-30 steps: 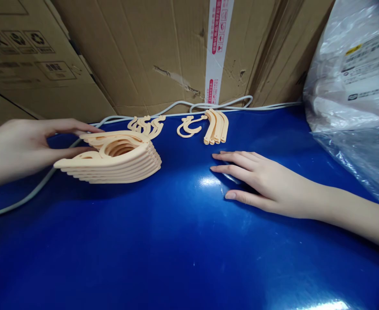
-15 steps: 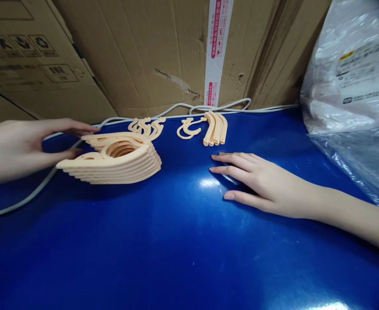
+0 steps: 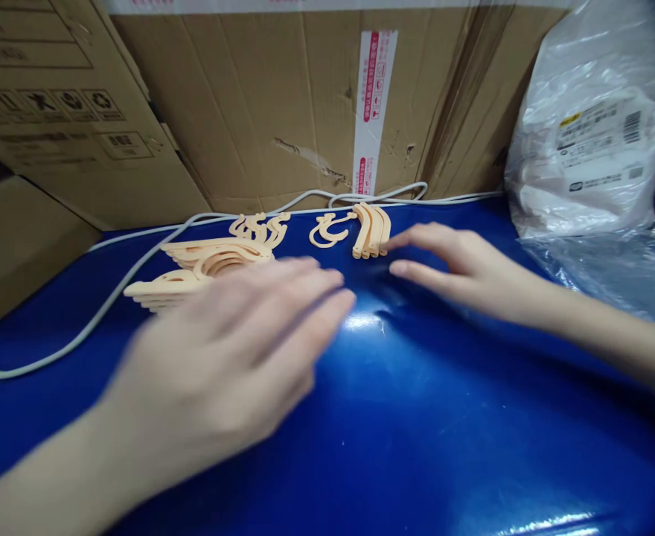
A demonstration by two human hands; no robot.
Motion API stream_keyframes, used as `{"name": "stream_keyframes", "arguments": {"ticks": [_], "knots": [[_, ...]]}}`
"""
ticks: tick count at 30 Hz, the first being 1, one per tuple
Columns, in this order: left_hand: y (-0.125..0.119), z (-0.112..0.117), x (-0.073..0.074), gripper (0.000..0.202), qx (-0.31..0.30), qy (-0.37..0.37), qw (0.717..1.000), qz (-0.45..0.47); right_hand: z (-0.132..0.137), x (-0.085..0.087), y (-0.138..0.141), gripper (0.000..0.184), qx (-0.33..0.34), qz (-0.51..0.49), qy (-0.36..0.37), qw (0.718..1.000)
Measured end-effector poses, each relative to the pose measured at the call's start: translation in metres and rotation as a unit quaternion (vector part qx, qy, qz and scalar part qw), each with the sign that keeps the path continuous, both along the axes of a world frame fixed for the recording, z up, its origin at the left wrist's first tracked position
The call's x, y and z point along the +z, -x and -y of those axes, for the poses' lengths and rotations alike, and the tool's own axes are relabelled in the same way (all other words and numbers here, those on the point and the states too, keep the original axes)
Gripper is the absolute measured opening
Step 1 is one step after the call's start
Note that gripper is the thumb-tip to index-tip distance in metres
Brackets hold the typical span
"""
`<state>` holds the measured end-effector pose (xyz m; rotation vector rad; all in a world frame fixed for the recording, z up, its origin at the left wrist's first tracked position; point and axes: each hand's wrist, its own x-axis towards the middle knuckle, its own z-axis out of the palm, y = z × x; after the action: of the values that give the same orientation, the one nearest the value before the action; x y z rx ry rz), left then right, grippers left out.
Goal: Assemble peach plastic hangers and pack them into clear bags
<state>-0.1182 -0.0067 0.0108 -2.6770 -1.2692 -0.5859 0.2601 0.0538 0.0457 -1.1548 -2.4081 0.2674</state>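
My left hand (image 3: 232, 357), blurred by motion, reaches across the front of a stack of cream plastic hanger-like pieces (image 3: 165, 286) and hides its right part. Its fingers are stretched out and hold nothing that I can see. My right hand (image 3: 450, 260) is open, thumb and forefinger apart, with the forefinger's tip at the lower right end of a row of cream curved strips (image 3: 369, 231). Left of those strips lie a few loose cream hooks (image 3: 327, 232). Several more cream hooks (image 3: 260, 229) rest behind the stack.
A blue sheet (image 3: 417, 432) covers the work surface. Cardboard boxes (image 3: 283, 89) stand along the back and left. A white cable (image 3: 87, 327) runs along the back edge and curls forward at left. At right sits a clear plastic bag (image 3: 584, 164) with a printed label.
My left hand has left the stack's left end and swept right, in front of it. My right hand has moved up towards the curved strips. The view has shifted slightly.
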Motion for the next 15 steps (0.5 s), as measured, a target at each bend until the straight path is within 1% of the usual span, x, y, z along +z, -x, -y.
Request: {"name": "stream_keyframes", "arguments": {"ticks": [1,2,3,4,5,6,8,10,12,13,15], "knots": [[-0.044,-0.003,0.006,0.047,-0.079,-0.027,0.996,-0.042,-0.009,0.006,0.0,0.039,-0.035,0.008,-0.005,0.999],[-0.08,-0.007,0.01,0.044,-0.143,-0.053,0.986,-0.067,-0.019,0.01,0.001,0.039,-0.078,0.045,-0.005,0.996],[-0.106,-0.01,0.013,0.041,-0.183,-0.058,0.978,-0.077,-0.03,0.014,0.002,0.039,-0.128,0.104,-0.003,0.986],[-0.122,-0.012,0.015,0.042,-0.193,-0.044,0.978,-0.072,-0.04,0.016,0.004,0.041,-0.161,0.119,-0.008,0.98],[-0.128,-0.015,0.014,0.043,-0.201,-0.006,0.977,-0.072,-0.051,0.017,0.007,0.046,-0.19,0.132,-0.004,0.973],[-0.128,-0.017,0.012,0.043,-0.21,0.031,0.975,-0.063,-0.06,0.017,0.011,0.053,-0.237,0.162,0.012,0.958],[-0.118,-0.021,0.007,0.04,-0.216,0.092,0.971,-0.041,-0.074,0.015,0.022,0.072,-0.274,0.187,0.03,0.943],[-0.108,-0.023,0.002,0.037,-0.215,0.117,0.969,-0.022,-0.082,0.013,0.034,0.086,-0.308,0.222,0.056,0.923],[-0.105,-0.024,0.0,0.036,-0.214,0.124,0.969,-0.012,-0.086,0.012,0.044,0.091,-0.317,0.237,0.064,0.916],[-0.105,-0.024,0.0,0.036,-0.215,0.126,0.968,-0.01,-0.087,0.012,0.049,0.091,-0.315,0.239,0.065,0.916],[-0.107,-0.023,0.001,0.036,-0.216,0.131,0.968,-0.009,-0.088,0.012,0.054,0.084,-0.306,0.241,0.066,0.919]]}}
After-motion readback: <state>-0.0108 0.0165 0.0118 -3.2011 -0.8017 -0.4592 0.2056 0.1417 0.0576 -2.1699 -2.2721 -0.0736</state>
